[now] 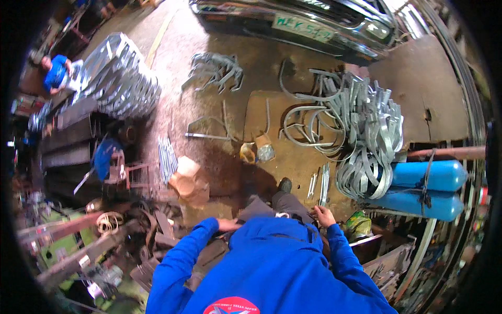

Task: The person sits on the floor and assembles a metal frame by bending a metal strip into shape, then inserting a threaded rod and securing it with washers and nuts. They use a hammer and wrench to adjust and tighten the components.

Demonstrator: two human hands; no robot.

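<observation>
Two hands [228, 225] [326, 216] beside the thighs [290, 203], right fingers [317, 210] curled

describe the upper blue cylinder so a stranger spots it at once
Find the big heap of metal strips on the right. Just right of its lower end lie two blue cylinders. The upper cylinder is the one beside the reddish pipe.

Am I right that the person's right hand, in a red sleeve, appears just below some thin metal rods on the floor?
Not quite: the head view shows that the sleeve is blue, not red. The right hand does appear just below some thin metal rods on the floor.
</observation>
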